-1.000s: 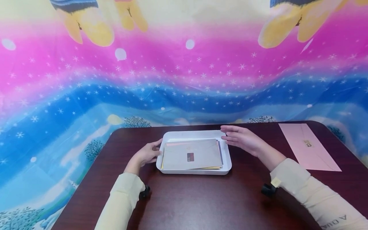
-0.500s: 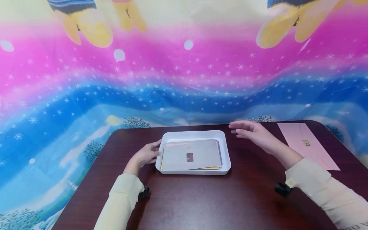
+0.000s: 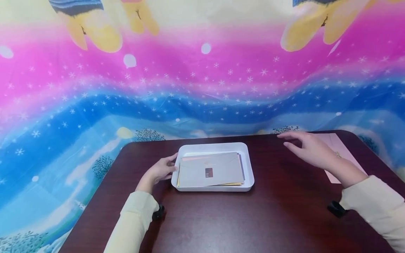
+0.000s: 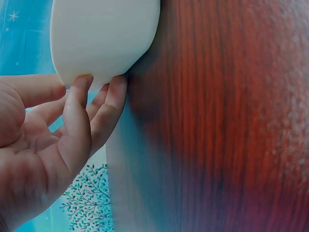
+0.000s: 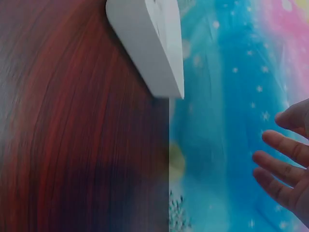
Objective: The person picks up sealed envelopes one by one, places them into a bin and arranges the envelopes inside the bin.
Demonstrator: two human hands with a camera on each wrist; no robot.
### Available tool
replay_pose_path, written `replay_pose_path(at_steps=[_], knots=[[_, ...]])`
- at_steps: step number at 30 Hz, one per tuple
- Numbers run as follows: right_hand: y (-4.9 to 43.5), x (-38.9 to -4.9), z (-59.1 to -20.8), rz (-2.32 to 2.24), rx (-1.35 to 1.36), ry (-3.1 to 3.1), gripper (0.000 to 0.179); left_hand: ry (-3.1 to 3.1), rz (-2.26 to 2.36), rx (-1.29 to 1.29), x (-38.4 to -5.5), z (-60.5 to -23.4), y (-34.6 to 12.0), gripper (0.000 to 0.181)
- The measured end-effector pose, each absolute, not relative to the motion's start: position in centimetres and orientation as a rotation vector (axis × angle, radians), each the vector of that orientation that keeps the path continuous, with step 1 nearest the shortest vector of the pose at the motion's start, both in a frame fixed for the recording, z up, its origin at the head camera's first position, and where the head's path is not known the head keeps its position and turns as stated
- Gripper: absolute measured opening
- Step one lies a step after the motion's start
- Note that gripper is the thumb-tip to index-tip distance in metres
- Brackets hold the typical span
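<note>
A white rectangular tray [image 3: 248, 165] sits on the table, holding a stack of envelopes. The top envelope [image 3: 193, 172] is grey-beige with a dark square mark; pink, yellow and dark edges show under it. My left hand [image 3: 160, 170] rests at the tray's left end. In the left wrist view, its fingertips touch the outer wall of the tray [image 4: 104, 41]. Off to the right, my right hand [image 3: 313, 148] is raised with nothing in it, fingers spread loosely. It overlaps a pink envelope [image 3: 332, 141] on the table, hiding part of it.
The dark red-brown table [image 3: 218, 221] has rounded far corners. Behind it hangs a colourful snowflake-patterned cloth [image 3: 202, 88]. A black band device [image 3: 337, 209] shows under the right cuff, another [image 3: 158, 212] at the left wrist.
My right hand has moved away from the tray's right end, rightward to the pink envelope, now partly covering it. The left hand keeps its place at the tray.
</note>
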State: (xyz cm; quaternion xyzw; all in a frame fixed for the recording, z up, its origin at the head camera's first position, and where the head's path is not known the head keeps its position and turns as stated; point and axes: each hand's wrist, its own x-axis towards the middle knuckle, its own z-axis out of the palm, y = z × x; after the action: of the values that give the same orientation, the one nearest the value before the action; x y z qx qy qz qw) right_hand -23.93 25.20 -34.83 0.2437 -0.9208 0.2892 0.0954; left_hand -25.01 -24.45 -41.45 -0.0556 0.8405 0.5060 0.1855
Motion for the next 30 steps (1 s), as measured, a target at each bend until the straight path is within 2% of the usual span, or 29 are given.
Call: replay_pose_path(at_steps=[21, 30], knots=[[36.2, -22.8, -37.6, 0.651, 0.377, -2.794, 0.038, 2.371, 1.427, -0.166, -24.6, -41.1, -24.1, 0.068], [39.4, -22.6, -39.6, 0.634, 0.254, -2.883, 0.044, 2.388, 1.404, -0.144, -24.5, -41.0, -24.0, 0.067]])
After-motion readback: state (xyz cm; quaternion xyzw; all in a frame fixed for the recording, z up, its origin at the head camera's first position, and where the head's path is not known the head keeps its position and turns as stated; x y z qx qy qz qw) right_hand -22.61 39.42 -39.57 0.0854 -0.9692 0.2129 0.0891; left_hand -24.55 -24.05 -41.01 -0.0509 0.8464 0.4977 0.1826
